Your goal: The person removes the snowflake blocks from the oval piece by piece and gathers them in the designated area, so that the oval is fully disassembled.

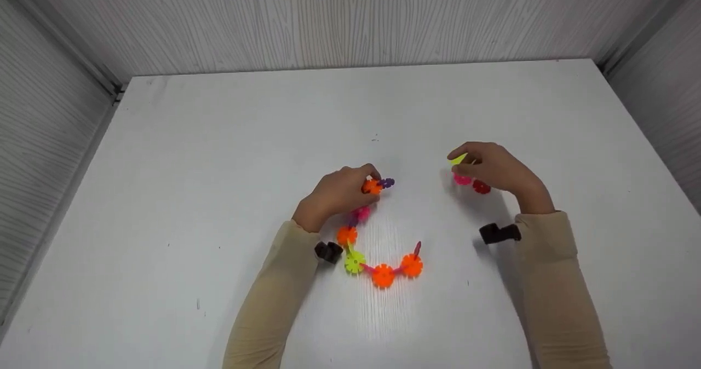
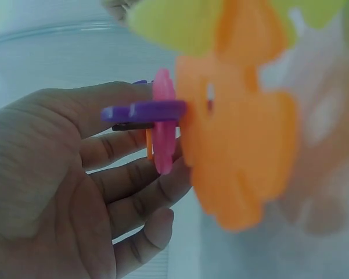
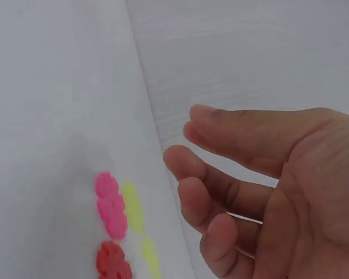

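Note:
A chain of notched plastic snowflake discs curves across the white table in the head view, with a yellow-green disc (image 1: pixel 355 261) and orange discs (image 1: pixel 383 276) in its near part. My left hand (image 1: pixel 340 192) pinches its upper end, where an orange disc (image 1: pixel 372 186) and a purple disc (image 1: pixel 388 183) stick out past the fingers. In the left wrist view a pink disc (image 2: pixel 164 122) crosses a purple one beside those fingers. My right hand (image 1: pixel 498 166) hovers over loose discs, its fingers loosely bent around nothing. Below it lie a pink disc (image 3: pixel 111 204), a red disc (image 3: pixel 112 261) and yellow discs (image 3: pixel 133 207).
The white table (image 1: pixel 246 139) runs back to a wood-grain panel (image 1: pixel 350 24). Side panels stand at left and right. A dark wrist camera (image 1: pixel 328 252) sits at the left cuff, close beside the chain; another camera (image 1: pixel 499 233) is at the right cuff.

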A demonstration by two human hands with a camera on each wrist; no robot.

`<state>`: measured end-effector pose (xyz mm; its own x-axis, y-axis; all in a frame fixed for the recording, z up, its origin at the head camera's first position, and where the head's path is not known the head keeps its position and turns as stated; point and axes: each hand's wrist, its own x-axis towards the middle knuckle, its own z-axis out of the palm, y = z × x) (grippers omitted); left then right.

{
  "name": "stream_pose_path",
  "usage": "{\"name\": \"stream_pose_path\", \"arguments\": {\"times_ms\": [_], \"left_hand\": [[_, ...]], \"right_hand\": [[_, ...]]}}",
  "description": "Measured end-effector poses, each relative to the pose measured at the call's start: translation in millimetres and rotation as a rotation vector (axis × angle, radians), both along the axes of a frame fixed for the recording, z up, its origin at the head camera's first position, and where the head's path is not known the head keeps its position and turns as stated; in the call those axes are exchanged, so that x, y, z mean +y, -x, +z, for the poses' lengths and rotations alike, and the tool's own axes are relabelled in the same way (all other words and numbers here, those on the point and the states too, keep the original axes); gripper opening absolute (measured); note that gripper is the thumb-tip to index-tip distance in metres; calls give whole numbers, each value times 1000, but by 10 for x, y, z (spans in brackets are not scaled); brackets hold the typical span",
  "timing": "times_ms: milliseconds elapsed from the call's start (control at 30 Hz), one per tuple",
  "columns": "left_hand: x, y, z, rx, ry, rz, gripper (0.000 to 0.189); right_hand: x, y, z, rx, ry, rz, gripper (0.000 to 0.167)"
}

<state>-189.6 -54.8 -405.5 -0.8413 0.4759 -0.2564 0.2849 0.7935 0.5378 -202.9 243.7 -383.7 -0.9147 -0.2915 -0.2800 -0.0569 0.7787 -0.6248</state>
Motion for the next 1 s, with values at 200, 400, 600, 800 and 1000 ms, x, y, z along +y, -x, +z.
{"name": "stream_pose_path", "arguments": {"times_ms": [200,400,600,800,1000], "left_hand": [[16,-3,-5,11,8,5,42],[16,-16,9,-11,9,14,45],[31,-28,26,-12,-33,-19,43],[47,-39,49,-4,-90,-62,40],[57,-35,45,-14,-138,-88,39]], "right_hand": [[-422,-85,-55,81,-8,88,35],[-740,-182,-141,73,-6,195,37],[-880,-243,-193,83,-24,253,31],[-934,-262,-178,145,-19,257,25],[-924,-258,-172,245,1,287,15]]}}
